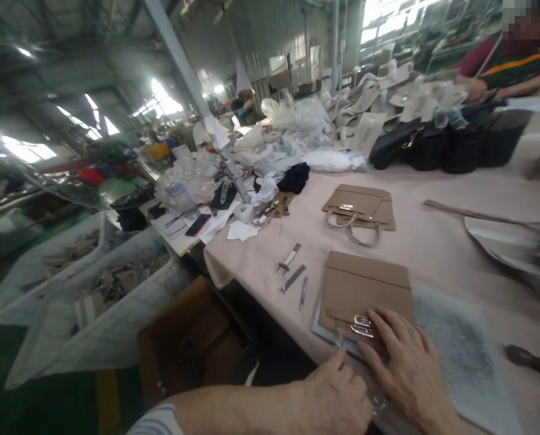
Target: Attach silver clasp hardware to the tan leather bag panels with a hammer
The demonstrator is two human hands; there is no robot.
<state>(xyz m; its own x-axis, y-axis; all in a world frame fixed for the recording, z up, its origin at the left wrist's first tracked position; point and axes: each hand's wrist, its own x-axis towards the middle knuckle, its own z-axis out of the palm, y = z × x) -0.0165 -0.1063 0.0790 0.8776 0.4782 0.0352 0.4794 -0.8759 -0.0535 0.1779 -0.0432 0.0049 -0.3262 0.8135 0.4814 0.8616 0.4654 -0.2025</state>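
Note:
A flat brown leather panel (364,281) with a fold line lies on a board near the table's front edge. Shiny silver buckle-like metal fittings (363,327) sit at its near edge. My right hand (408,359) rests flat across the panel's near right part, fingers stretched out beside the fittings. Just left of it, my left hand (337,393) is closed in a pinch at the near edge, on a small clear plastic strip (339,337). More clear plastic shows under my hands, partly hidden. Farther back lies another brown panel (364,202) with silver fittings and plastic-wrapped ring handles (354,232).
Slim metal tools (294,279) lie left of the panel. A grey stone-like slab (455,344) and a dark-handled tool (533,360) are at right. Black bags (451,142) and plastic wrapping stand behind. A co-worker's hand (473,89) is at back right; a cardboard box (183,338) stands below the table edge.

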